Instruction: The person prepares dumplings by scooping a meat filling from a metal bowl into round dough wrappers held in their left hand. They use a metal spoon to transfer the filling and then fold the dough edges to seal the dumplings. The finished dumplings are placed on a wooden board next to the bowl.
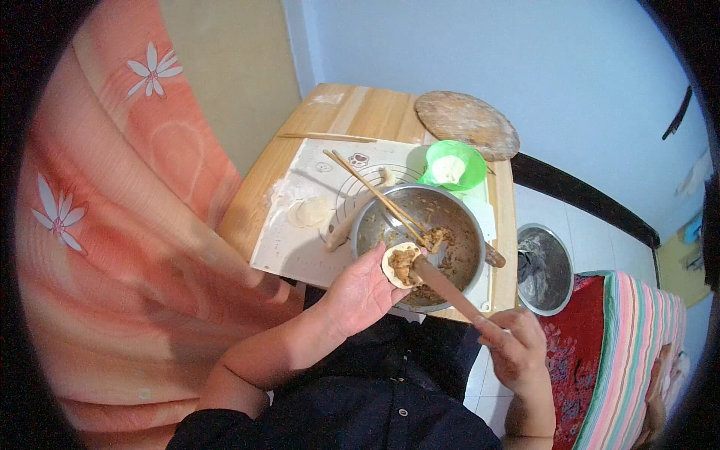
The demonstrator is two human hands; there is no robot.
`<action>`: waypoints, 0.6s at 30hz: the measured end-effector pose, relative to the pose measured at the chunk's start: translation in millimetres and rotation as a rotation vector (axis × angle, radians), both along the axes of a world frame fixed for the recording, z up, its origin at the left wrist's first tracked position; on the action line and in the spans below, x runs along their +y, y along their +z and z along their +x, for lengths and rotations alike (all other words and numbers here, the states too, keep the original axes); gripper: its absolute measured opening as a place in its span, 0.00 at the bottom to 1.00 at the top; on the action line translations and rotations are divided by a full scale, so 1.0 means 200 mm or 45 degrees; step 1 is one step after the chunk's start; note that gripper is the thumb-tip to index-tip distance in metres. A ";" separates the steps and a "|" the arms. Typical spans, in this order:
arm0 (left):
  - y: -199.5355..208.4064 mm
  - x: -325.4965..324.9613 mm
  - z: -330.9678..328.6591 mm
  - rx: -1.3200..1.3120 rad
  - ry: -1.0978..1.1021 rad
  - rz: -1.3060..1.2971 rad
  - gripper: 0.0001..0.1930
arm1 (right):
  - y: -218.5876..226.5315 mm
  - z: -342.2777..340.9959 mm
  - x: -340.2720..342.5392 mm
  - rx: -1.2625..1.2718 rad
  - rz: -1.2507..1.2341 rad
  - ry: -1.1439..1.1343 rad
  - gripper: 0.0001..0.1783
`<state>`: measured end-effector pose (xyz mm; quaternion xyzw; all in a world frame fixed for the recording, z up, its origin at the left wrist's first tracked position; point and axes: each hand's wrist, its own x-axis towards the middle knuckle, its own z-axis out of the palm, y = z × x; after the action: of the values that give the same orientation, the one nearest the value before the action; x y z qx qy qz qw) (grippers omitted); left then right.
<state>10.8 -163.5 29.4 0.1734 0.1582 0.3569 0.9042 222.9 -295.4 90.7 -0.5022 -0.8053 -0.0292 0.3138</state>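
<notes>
Dark shirt [337,409] — small pale buttons [403,412]

Pale blue wall [465,52], white-tiled floor [600,234], orange curtain [142,240]

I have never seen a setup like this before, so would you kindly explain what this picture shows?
There is no robot here: these are a person's own bare hands, seen from above by a wide fisheye camera worn on the head, which is why straight edges look bent. The left hand cradles a round dough wrapper topped with filling. The right hand grips a flat stick, its tip at the filling. On the wooden table lies a pale mat with more wrappers, a large metal bowl with chopsticks leaning in it, and a green bowl holding something white.
</notes>
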 end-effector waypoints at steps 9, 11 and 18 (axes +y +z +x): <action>0.04 -0.01 -0.01 0.079 -0.045 -0.046 0.27 | 0.00 0.08 -0.06 0.424 -0.156 -0.076 0.12; 0.04 -0.02 -0.01 0.077 -0.101 -0.026 0.27 | 0.01 0.10 -0.05 0.469 -0.219 -0.070 0.10; 0.05 -0.03 -0.02 0.047 -0.192 -0.039 0.29 | 0.02 0.11 -0.02 0.482 -0.324 -0.041 0.08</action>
<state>7.0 -168.8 38.4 0.1773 0.1668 0.2822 0.9279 245.0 -299.2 93.8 -0.5470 -0.7212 0.1622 0.3928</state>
